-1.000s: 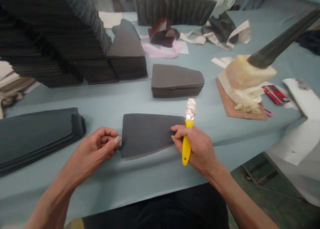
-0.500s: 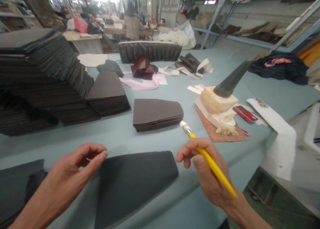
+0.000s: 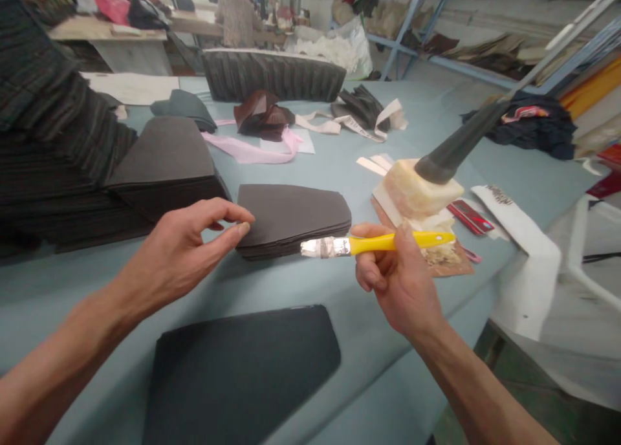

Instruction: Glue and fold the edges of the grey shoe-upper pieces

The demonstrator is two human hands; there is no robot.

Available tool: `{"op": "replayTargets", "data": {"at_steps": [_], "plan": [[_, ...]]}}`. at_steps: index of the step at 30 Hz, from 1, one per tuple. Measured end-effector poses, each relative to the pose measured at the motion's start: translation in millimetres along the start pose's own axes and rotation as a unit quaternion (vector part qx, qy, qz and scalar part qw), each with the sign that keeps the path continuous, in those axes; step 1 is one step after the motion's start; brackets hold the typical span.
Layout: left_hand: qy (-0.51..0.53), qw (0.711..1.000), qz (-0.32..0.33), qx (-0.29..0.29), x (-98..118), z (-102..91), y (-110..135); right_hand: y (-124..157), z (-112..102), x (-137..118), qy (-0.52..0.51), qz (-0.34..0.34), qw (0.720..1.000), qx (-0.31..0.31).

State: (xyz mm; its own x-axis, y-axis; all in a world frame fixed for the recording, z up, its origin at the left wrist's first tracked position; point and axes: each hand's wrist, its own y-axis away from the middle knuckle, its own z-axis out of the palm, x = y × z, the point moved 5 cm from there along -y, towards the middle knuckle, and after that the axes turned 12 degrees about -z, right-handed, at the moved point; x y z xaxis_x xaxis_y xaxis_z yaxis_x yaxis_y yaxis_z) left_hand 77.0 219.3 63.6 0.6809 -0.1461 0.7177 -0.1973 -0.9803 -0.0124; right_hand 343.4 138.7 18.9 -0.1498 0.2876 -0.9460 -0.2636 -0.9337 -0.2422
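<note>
My right hand (image 3: 395, 280) grips the yellow handle of a paintbrush (image 3: 376, 243), held level with its whitish bristles pointing left. The bristle end is in front of the short stack of dark tapered panels (image 3: 294, 212). At that stack's left edge is my left hand (image 3: 204, 235), thumb and forefinger a little apart, with nothing visible between them. Whether the fingertips touch the stack I cannot tell. Nearer to me, a larger dark tapered panel (image 3: 242, 374) lies flat on the blue-green table covering (image 3: 388, 380).
Tall dark stacks (image 3: 58, 128) stand at left. On the right, a cream block (image 3: 405, 186) with a dark cone-shaped piece sits on a brown board beside a red box (image 3: 469, 217) and white strip (image 3: 526, 257). Farther back are pink ribbon (image 3: 252, 149), a row of dark pieces (image 3: 274, 76) and a person (image 3: 237, 18).
My left hand has moved up and right from the near panel to the stack. My right hand has turned the brush from slanted to level. The view has tilted down.
</note>
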Motion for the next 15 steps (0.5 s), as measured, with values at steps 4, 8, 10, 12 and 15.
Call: {"op": "replayTargets", "data": {"at_steps": [4, 8, 10, 12, 15], "plan": [[-0.026, 0.996, 0.065, -0.054, 12, 10.3, -29, -7, 3, 3, -0.008, 0.001, 1.0, 0.011], [-0.075, 0.988, 0.074, -0.117, 23, 19.8, -54, -11, 7, 0, 0.027, -0.024, 0.999, 0.012], [-0.065, 0.984, 0.061, -0.157, 27, 24.2, -64, -12, 9, -5, 0.057, -0.053, 0.997, 0.006], [-0.03, 0.981, 0.033, -0.191, 29, 27.5, -72, -13, 14, -9, 0.076, -0.077, 0.994, -0.016], [0.028, 0.973, -0.022, -0.226, 28, 30.7, -81, -16, 25, -15, 0.062, -0.096, 0.99, -0.08]]}}
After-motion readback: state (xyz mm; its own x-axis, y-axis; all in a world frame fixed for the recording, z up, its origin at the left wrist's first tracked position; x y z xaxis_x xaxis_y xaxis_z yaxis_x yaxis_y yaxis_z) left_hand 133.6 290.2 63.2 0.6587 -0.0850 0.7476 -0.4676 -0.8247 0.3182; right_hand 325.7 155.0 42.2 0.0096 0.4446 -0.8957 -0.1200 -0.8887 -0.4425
